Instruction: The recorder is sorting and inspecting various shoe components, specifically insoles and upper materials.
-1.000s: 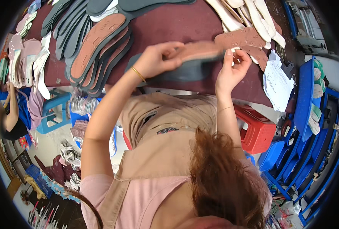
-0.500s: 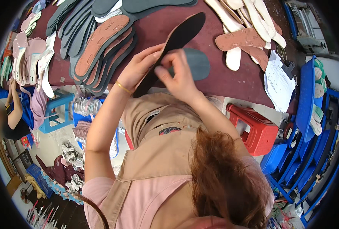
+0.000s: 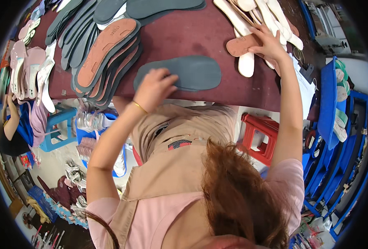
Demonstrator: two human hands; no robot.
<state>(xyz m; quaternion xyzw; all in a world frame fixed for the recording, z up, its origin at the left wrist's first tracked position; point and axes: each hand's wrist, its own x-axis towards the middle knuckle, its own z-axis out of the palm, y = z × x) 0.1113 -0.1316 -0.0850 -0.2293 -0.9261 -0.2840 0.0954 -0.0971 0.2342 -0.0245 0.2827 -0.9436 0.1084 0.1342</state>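
Note:
A dark grey insole (image 3: pixel 196 72) lies lengthwise along the near edge of the maroon table. Over its left end is my left hand (image 3: pixel 154 89), its fingers loosely bent and slightly apart, with nothing visible in them. My right hand (image 3: pixel 272 45) reaches out to the far right, fingers spread over a reddish-brown insole-shaped piece (image 3: pixel 238 45). That piece rests on a heap of cream insoles (image 3: pixel 246 65), and my hand covers part of it. Left of the grey insole stands a fanned stack of grey insoles topped with a reddish-brown piece (image 3: pixel 105 54).
More grey insoles (image 3: pixel 78 35) are piled at the far left. White papers (image 3: pixel 303 81) lie by my right forearm. A blue tray (image 3: pixel 328 103) with green and white insoles stands beyond them. A red stool (image 3: pixel 260 137) is under the table. Another person's arm (image 3: pixel 12 118) shows at left.
The dark insole held upright between both hands is out of them. My left hand has come down over the grey insole on the table; my right hand has moved far right to the reddish-brown piece.

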